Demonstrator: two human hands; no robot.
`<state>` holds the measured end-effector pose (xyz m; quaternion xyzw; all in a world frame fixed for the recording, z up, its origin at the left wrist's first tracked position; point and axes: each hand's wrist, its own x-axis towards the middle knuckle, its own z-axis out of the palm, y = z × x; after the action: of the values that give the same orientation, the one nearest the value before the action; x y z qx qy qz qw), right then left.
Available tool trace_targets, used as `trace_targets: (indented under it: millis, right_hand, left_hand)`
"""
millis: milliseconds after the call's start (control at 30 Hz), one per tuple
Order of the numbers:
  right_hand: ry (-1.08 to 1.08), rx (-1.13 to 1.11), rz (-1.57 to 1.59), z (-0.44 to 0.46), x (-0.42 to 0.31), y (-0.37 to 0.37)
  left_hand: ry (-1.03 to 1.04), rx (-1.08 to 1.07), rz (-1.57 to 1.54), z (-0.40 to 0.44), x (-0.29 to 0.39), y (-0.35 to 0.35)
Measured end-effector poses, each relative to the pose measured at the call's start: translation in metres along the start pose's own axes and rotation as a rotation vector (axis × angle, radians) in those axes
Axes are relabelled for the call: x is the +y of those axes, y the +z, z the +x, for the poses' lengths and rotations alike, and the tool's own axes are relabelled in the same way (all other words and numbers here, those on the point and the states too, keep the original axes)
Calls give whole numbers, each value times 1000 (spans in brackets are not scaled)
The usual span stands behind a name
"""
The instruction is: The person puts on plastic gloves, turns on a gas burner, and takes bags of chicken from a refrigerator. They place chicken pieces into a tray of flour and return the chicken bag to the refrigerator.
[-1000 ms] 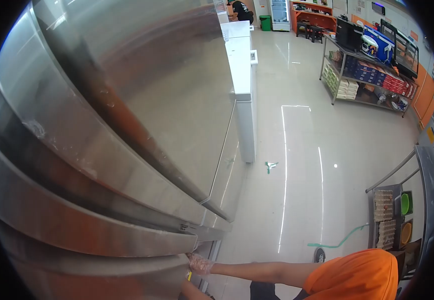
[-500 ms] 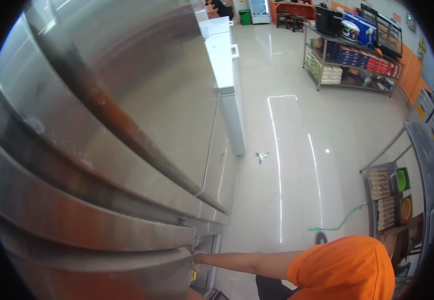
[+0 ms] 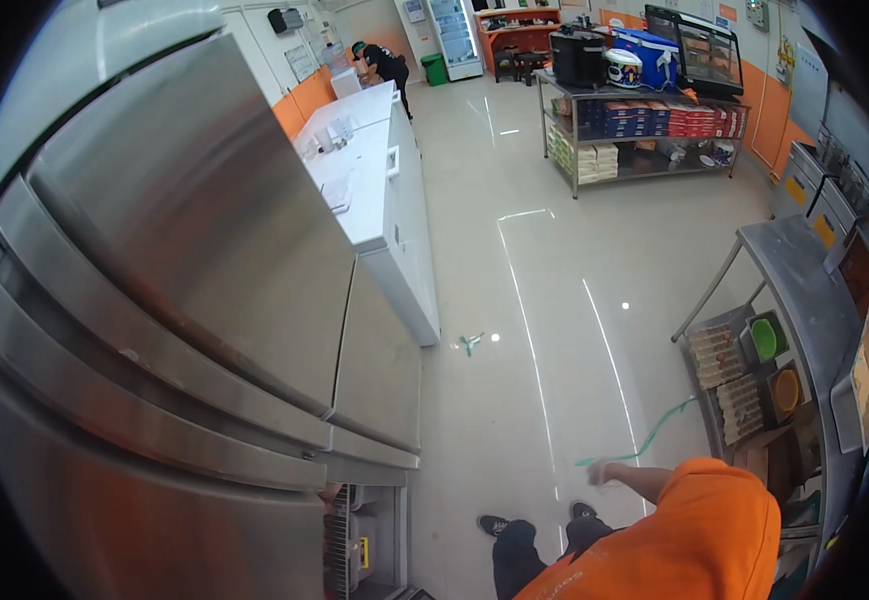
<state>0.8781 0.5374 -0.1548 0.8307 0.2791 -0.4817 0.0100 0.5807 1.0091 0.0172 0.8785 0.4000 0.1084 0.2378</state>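
Note:
My right hand [image 3: 609, 472] hangs over the floor at the end of a bent arm in an orange sleeve [image 3: 709, 485]. Motion smears its fingers, and I make out nothing held in it. A steel refrigerator [image 3: 204, 220] fills the left side. Its lower door [image 3: 144, 520] is swung open toward me. Past the door edge show a wire rack [image 3: 337, 545] and a pale container with a yellow label [image 3: 364, 552]. A small patch at the door's edge [image 3: 331, 491] may be fingers of my left hand; the rest of that arm is hidden.
White chest freezers [image 3: 379, 215] stand beyond the refrigerator, with a bent-over person [image 3: 384, 68] behind. To the right, a steel table [image 3: 804, 270] has egg trays [image 3: 716, 357] beneath. A shelf unit [image 3: 644, 95] holds boxes. Green tape [image 3: 659, 430] marks the floor.
My right hand has come away from the refrigerator's lower opening and drawn back to the right. My view has tilted up and shifted, showing more of the freezers and the far person.

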Motion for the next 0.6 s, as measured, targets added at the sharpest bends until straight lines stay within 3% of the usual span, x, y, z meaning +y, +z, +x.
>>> trace_targets:
  millis: [33,100,200,233,300,333,400,533,600]
  right_hand:
    - [65,-7,-10,-23,40,5]
    - [311,198,27,-84,95,5]
    - [373,385,29,-74,190,76]
    - [370,385,26,-85,197,74]
    - [201,129,-111,-124,182,73]
    - [203,132,-111,-143,175,79]
    - [159,255,221,-174,162,95]
    - [222,104,263,-216,151,134]
    - [171,83,135,-229,149,161]
  left_hand:
    - [3,-7,-6,-10,20,3]
    - [-8,-27,-28,-31,62,12]
    - [-5,-55,-45,-61,108,23]
    - [-3,-68,-48,-71,120,24]
    - [-2,-91,-57,-95,136,23]
    - [2,-105,-67,-104,145,24]
    - [10,-119,-86,-127,153,23]
    - [14,-141,-119,-180,146,9]
    - [11,-142,-134,-208,135,0]
